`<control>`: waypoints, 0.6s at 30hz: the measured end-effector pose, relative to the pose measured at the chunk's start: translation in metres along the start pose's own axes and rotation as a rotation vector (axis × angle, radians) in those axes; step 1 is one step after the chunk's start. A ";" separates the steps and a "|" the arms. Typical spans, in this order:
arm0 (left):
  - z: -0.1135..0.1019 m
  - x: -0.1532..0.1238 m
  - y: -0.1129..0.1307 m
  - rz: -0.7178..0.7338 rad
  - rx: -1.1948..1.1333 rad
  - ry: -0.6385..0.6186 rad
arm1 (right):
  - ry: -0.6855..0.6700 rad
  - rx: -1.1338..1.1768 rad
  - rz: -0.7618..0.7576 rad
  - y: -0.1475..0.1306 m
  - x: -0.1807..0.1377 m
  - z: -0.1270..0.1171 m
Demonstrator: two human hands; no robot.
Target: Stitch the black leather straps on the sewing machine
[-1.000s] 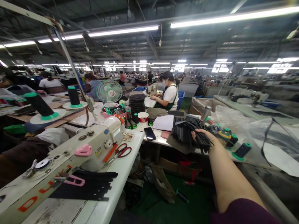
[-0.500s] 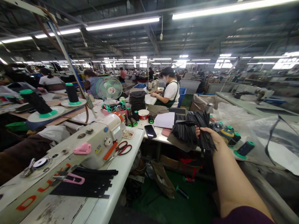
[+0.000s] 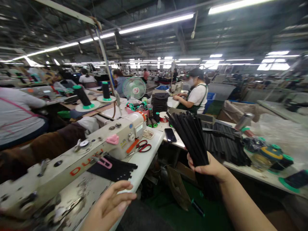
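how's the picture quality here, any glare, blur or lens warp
Head view: the ceiling tubes are blown out to white; the wide lens bends beams and table edges toward the corners; the frame edges smear, so the left hand and the spools at right look soft; the strips in the right hand and the sewing machine are fairly sharp.

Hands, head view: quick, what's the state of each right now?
Left hand: open, holding nothing.
Right hand: closed around a bundle of black strips.
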State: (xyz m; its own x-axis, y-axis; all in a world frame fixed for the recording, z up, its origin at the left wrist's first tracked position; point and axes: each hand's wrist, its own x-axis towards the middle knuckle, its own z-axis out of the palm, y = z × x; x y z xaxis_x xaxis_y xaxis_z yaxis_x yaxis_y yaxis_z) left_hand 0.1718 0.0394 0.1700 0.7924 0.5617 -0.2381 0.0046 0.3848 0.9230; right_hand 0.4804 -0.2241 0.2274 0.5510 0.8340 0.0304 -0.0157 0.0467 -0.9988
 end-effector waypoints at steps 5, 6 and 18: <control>0.032 -0.001 -0.018 0.048 -0.154 -0.199 | -0.407 -0.156 0.234 0.044 0.010 0.076; 0.034 -0.001 -0.023 0.063 -0.194 -0.229 | -0.466 -0.183 0.262 0.050 0.012 0.090; 0.027 0.016 -0.059 0.214 -0.525 0.389 | -0.700 -0.214 0.584 0.087 0.056 0.199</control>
State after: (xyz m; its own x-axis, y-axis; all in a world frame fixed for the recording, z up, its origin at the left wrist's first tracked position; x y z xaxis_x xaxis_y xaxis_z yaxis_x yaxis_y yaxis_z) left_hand 0.2005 0.0062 0.1198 0.4660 0.8491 -0.2487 -0.5018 0.4851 0.7162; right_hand 0.3443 -0.0642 0.1496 -0.1242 0.8380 -0.5313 0.0608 -0.5280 -0.8470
